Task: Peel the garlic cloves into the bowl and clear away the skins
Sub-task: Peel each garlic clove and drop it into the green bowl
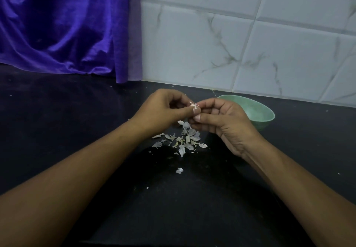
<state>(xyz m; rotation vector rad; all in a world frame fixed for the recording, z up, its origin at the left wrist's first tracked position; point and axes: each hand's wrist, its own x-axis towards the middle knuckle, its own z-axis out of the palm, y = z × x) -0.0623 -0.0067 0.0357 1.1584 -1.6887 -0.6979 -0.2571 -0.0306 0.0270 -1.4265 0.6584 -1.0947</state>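
Note:
Both hands meet above the black counter, holding a small garlic clove [194, 106] with pale, pinkish skin sticking up from it. My left hand [163, 110] pinches the clove between thumb and fingers. My right hand [217, 123] pinches it from the other side, fingers curled; most of the clove is hidden. Beneath the hands lies a scatter of white garlic skins [185, 140] on the counter. A pale green bowl [260, 112] stands just behind my right hand, which covers its left part; I cannot make out what it holds.
The black counter [77, 121] runs back to a white marbled tile wall [250, 44]. A purple cloth [67, 25] hangs down to the counter at the back left. One stray skin [179, 170] lies nearer to me.

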